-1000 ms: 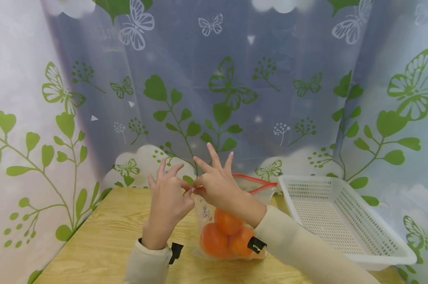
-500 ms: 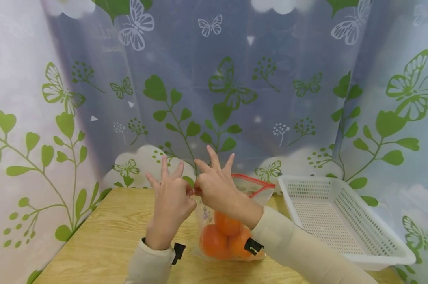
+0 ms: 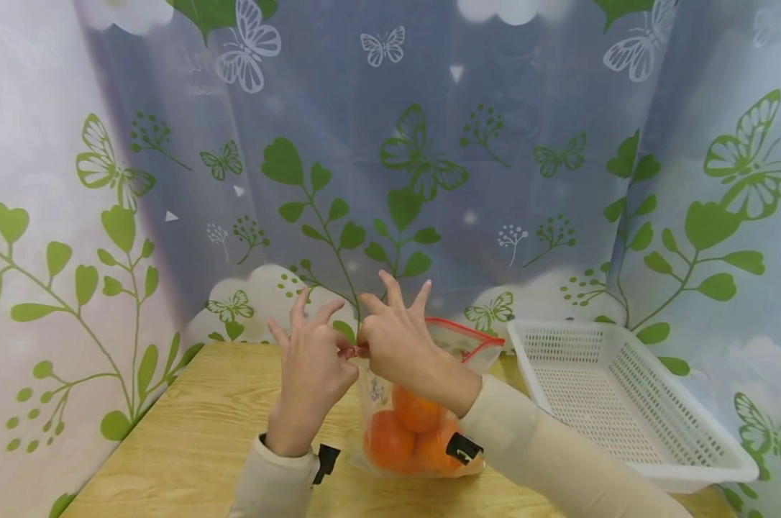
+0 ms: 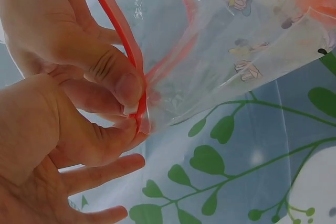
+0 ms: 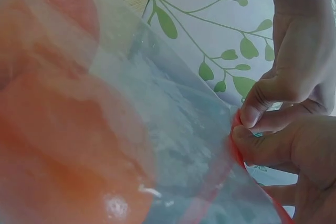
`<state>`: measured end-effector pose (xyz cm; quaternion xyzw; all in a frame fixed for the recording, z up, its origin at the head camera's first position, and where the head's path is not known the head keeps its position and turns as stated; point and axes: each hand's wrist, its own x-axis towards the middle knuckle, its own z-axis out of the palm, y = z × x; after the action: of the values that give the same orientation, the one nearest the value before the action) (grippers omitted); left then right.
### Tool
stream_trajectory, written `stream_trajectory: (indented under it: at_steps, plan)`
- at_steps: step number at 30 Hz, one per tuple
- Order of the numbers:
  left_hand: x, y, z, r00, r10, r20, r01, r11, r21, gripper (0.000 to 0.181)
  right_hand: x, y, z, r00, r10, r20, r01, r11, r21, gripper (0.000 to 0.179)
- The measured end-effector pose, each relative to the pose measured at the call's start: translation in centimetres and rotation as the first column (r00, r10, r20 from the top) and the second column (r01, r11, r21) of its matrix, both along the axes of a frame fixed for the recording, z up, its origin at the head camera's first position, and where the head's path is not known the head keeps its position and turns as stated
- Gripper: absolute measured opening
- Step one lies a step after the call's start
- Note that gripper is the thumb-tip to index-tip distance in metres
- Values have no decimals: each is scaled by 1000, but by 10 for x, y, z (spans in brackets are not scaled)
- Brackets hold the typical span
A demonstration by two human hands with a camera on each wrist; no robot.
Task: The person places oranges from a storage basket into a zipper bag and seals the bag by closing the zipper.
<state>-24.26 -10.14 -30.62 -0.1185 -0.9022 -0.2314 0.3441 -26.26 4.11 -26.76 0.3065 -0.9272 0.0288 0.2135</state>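
Note:
A clear zip bag (image 3: 376,410) with a red zip rim (image 3: 471,332) stands on the table, holding round orange fruits (image 3: 390,440). Its rim gapes on the right side. My left hand (image 3: 313,381) pinches the rim's left corner between thumb and index finger, the other fingers spread. Right beside it, my right hand (image 3: 400,342) pinches the same red rim, and its other fingers point up. In the left wrist view a small white slider (image 4: 130,109) sits on the red strip (image 4: 134,51) under the right thumb. The right wrist view shows both thumbs nearly touching at the corner.
A white perforated plastic basket (image 3: 623,403) stands to the right on the wooden table (image 3: 190,432). Behind hangs a curtain (image 3: 326,93) printed with leaves and butterflies. Black straps (image 3: 326,462) sit at both wrists.
My left hand has moved slightly right, closing up to the right hand. The right hand has sunk a little. Both keep hold of the bag's rim, and the bag has hardly moved.

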Motion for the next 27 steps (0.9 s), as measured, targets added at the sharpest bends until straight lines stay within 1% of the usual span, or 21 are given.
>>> stream_trajectory:
  at_steps: [5, 9, 20, 27]
  plan:
    - [1, -1, 0, 1000, 12, 0, -12, 1000, 10, 25, -1, 1, 1, 1000, -5, 23, 5, 1000, -2, 11]
    - [1, -1, -1, 1000, 14, 19, -15, 999, 29, 21, -2, 3, 1, 999, -6, 41, 6, 1000, 0, 12]
    - [3, -2, 0, 999, 36, 30, -37, 999, 31, 22, 1, 5, 4, 996, 3, 90, -1, 1000, -16, 13]
    - [3, -1, 0, 998, 49, 26, -50, 999, 19, 29, -1, 4, 4, 997, 6, 74, -6, 1000, 4, 9]
